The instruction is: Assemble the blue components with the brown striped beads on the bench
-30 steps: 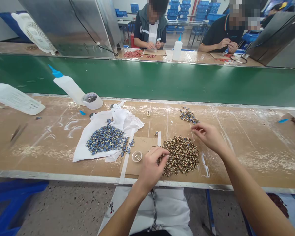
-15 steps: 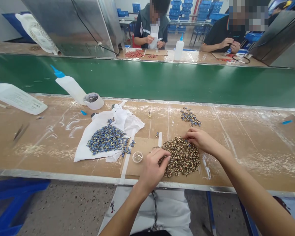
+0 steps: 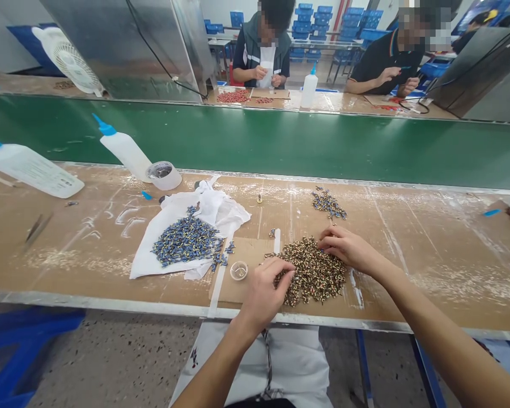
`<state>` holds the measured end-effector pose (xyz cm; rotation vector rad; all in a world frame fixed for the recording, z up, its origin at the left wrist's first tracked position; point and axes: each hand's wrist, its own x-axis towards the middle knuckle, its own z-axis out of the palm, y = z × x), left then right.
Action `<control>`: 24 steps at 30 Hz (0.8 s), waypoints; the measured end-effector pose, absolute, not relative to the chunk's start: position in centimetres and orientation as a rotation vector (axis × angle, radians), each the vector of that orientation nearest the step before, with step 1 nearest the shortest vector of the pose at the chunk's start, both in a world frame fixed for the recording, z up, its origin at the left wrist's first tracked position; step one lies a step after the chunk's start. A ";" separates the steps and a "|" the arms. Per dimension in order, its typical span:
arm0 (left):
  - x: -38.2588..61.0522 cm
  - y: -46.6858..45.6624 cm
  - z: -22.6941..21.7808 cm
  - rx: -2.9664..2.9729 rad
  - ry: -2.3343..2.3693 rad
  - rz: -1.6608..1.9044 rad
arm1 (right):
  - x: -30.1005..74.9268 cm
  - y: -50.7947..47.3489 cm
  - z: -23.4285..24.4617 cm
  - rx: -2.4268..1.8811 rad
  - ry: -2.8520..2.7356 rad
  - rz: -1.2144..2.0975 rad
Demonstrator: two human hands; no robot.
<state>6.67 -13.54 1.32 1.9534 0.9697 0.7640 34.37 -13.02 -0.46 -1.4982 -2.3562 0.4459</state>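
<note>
A heap of small brown-and-cream parts (image 3: 314, 272) lies on the cardboard-covered table. At its left edge is my left hand (image 3: 267, 283), thumb and fingers curled into a pinch; whatever is between them is too small to name. My right hand (image 3: 339, 243) rests at the heap's upper right edge with bent, closed fingers, and their tips are partly hidden. Left of my hands stands a small round clear dish (image 3: 238, 271) on a cardboard piece (image 3: 250, 252). A pile of blue-and-yellow parts (image 3: 185, 241) sits on a white cloth (image 3: 144, 260). Beyond my right hand is a smaller cluster of mixed parts (image 3: 329, 203).
White bottles with blue caps (image 3: 125, 153) and a tape roll (image 3: 164, 175) are at the left. Tweezers (image 3: 36, 229) lie farther left. A green belt (image 3: 255, 136) runs behind the table. Across it two people work beside red parts (image 3: 233, 96) and another bottle (image 3: 309, 89).
My right hand has shifted very slightly at the heap's edge; my left hand stays put. Across the belt, the right-hand person's hands have moved apart.
</note>
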 end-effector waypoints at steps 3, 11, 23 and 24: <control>6.7 -13.7 1.2 1.961 0.966 0.749 | 34.3 -13.2 -0.6 -1.508 -2.344 0.411; 6.6 -13.7 1.1 1.958 0.975 0.746 | 34.4 -14.1 -0.5 -1.483 -2.401 0.407; 6.8 -13.5 1.1 1.961 0.983 0.734 | 34.3 -14.3 -0.2 -1.424 -2.318 0.357; 6.8 -13.4 1.1 1.964 0.985 0.739 | 34.2 -14.4 0.1 -1.426 -2.274 0.358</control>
